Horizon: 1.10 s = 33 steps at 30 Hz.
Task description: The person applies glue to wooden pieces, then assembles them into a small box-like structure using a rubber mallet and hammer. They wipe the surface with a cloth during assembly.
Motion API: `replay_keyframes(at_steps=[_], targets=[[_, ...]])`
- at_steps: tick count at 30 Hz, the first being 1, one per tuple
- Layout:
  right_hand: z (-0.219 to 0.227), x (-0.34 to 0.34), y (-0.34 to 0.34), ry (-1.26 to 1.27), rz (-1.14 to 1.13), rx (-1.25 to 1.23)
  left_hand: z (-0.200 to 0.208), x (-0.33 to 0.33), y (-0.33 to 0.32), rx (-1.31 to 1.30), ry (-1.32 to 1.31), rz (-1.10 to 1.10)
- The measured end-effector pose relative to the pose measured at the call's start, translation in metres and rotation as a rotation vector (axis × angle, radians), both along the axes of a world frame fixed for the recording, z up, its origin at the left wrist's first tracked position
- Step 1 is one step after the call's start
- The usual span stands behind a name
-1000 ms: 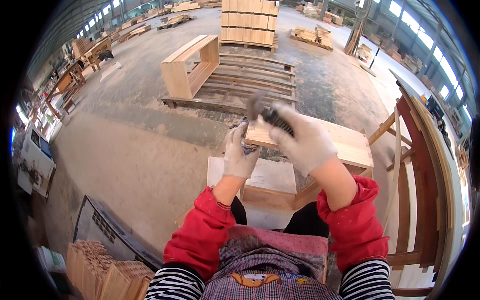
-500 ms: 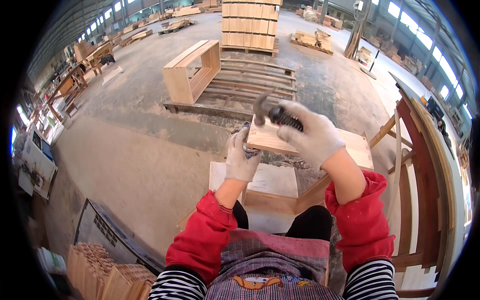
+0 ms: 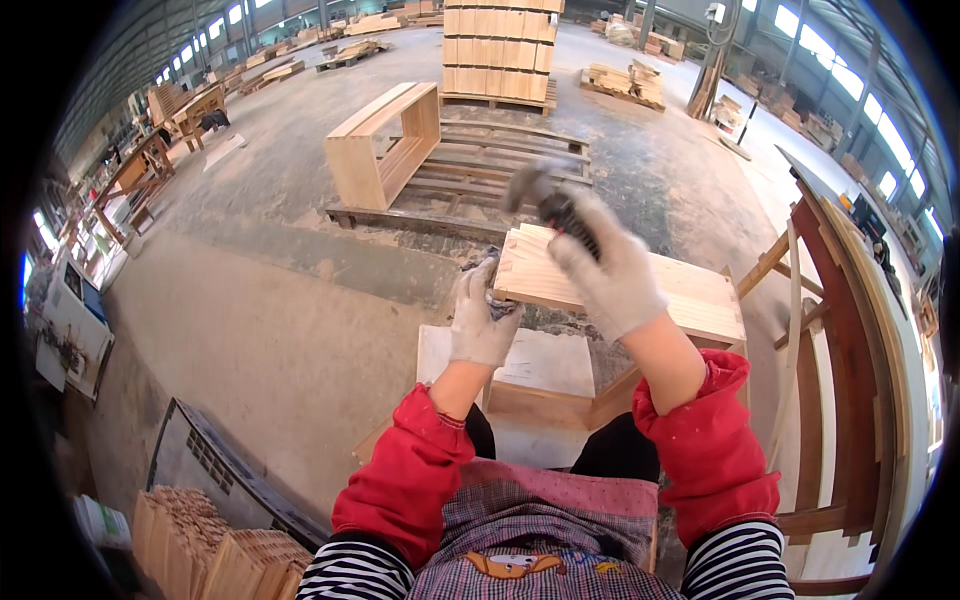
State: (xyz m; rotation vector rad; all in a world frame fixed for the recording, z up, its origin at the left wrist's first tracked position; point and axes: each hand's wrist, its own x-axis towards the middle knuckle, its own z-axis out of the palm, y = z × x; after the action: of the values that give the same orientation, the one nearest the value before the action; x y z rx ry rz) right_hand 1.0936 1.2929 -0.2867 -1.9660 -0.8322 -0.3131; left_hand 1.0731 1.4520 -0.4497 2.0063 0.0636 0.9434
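Observation:
A wooden box frame [image 3: 640, 285] with finger-jointed corners stands in front of me, its top board sloping down to the right. My left hand [image 3: 483, 318], in a whitish glove, is closed on a crumpled grey rag [image 3: 497, 300] against the frame's left corner. Above that board, my gloved right hand [image 3: 612, 270] grips a claw hammer [image 3: 565, 218] by its dark handle. The hammer head is raised clear of the wood and smeared by motion. Below the frame, a pale board [image 3: 545, 362] lies between my knees and the work.
Ahead, another box frame [image 3: 360, 165] rests on a slatted pallet [image 3: 500, 165], with a tall lumber stack [image 3: 498, 50] behind. A wooden rack [image 3: 840, 300] stands close on my right. Bundled wood strips [image 3: 185, 545] and a grey panel [image 3: 225, 465] are at lower left.
My right hand has shifted slightly down and toward me, while the hammer head has tilted up away from the board. The left hand and the frame keep their places.

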Motion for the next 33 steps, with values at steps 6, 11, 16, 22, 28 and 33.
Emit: replay_keyframes(at_steps=[6,11,16,22,28,33], targets=[[0.020,0.002,-0.007,0.056,-0.011,-0.267,-0.002,-0.003,0.002,0.018,0.006,0.005],[-0.008,0.015,-0.007,0.093,0.048,-0.395,0.002,-0.004,-0.002,0.001,0.056,0.005],[0.002,0.016,-0.004,0.011,0.000,-0.206,-0.006,-0.003,0.004,-0.031,0.017,-0.020],[-0.009,0.040,-0.005,0.013,0.009,-0.362,-0.004,-0.003,0.000,-0.031,0.058,-0.014],[-0.007,0.029,-0.002,0.023,-0.049,-0.092,-0.001,-0.003,0.001,-0.004,0.072,0.005],[-0.005,0.055,-0.005,0.116,-0.056,-0.368,-0.002,-0.002,0.004,-0.019,0.083,-0.021]])
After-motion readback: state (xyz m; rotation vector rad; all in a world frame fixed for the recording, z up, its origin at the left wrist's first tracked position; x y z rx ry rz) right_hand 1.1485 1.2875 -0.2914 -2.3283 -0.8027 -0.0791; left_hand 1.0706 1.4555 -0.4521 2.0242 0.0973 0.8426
